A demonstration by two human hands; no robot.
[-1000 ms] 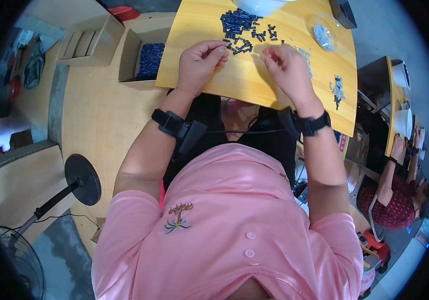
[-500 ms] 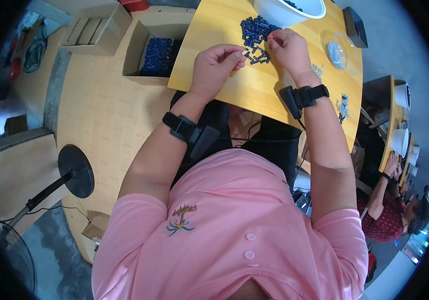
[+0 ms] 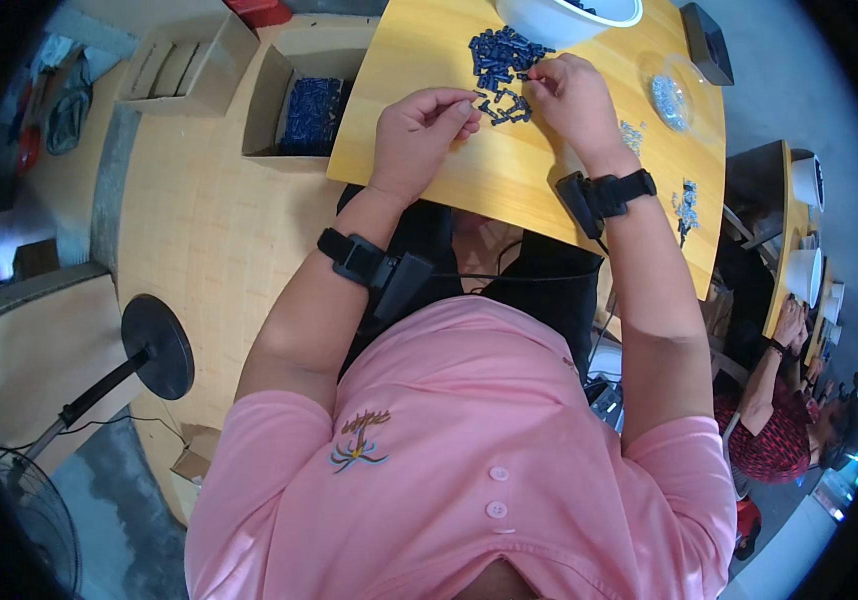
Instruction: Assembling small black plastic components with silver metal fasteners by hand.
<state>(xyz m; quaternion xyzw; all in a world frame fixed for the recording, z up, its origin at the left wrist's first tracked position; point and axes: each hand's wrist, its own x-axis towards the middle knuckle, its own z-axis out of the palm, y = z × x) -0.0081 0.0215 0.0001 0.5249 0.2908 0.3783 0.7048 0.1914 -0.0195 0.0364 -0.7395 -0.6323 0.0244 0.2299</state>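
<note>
Small dark tube-shaped parts lie in a pile [image 3: 502,52] on the yellow wooden table, with several looser dark pieces [image 3: 509,106] just in front of it. To the left of those pieces, my left hand [image 3: 419,138] is closed in a pinch, thumb against fingers. Whatever it holds is too small to make out. My right hand [image 3: 577,102] also pinches, its fingertips at the pile's right edge. A tiny dark bit shows there, but I cannot tell whether it is gripped or lying behind. Each wrist wears a black strap with a small box.
A white bowl [image 3: 561,22] with dark parts stands behind the pile. On the right are a clear dish of small clear pieces [image 3: 668,102], a loose heap of them [image 3: 686,204] and a black tray [image 3: 706,45]. A carton of dark parts [image 3: 259,130] sits left; another person works far right.
The whole view has shifted slightly. Both hands keep their pinches near the pile, the left a little farther from the loose pieces.
</note>
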